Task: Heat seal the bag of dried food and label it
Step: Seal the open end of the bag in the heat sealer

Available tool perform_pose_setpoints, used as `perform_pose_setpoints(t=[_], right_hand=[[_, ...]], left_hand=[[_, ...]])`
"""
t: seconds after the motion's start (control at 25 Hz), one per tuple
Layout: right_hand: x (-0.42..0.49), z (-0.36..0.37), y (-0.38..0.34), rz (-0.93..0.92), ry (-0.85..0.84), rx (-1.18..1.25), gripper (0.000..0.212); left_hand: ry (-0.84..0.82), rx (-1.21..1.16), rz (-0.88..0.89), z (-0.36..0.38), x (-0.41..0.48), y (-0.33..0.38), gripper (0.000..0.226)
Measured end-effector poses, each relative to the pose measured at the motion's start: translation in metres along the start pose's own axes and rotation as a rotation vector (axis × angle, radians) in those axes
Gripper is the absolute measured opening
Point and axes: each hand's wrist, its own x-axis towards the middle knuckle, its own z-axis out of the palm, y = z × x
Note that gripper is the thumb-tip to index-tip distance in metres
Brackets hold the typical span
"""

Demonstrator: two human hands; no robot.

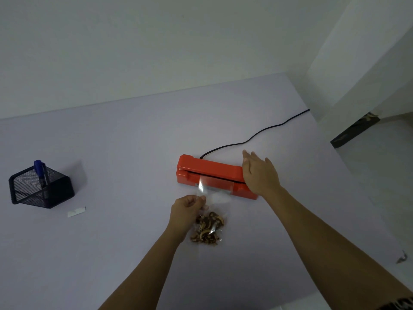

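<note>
An orange heat sealer (207, 170) lies across the middle of the pale table (134, 135). A clear bag of dried brown food (209, 227) lies in front of it, and the bag's open top reaches into the sealer's slot. My left hand (186, 209) pinches the left edge of the bag just below the sealer. My right hand (259, 173) rests flat, fingers spread, on the right end of the sealer's lid. A small white label (76, 211) lies on the table at the left.
A black mesh pen holder (42, 189) with a blue marker (39, 170) stands at the far left. The sealer's black cord (257, 136) runs back right to the table's edge. White walls close in behind and to the right.
</note>
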Motion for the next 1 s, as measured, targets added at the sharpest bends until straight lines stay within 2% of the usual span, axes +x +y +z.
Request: perform_pose_setpoints(t=[0.44,0.64,1.0], right_hand=[[0.0022,0.0069,0.0033,-0.005,0.051,-0.065,0.049],[0.0022,0.0074,0.0026,-0.021,0.069,-0.069,0.064],[0.0019,0.0091,0.003,-0.025,0.079,-0.057,0.065]], left_hand=[[0.004,0.003,0.006,0.0006,0.0018,-0.0004,0.025],[0.008,0.001,0.005,0.0007,0.0019,-0.0009,0.026],[0.016,-0.003,0.004,0.0009,0.0006,-0.001,0.026]])
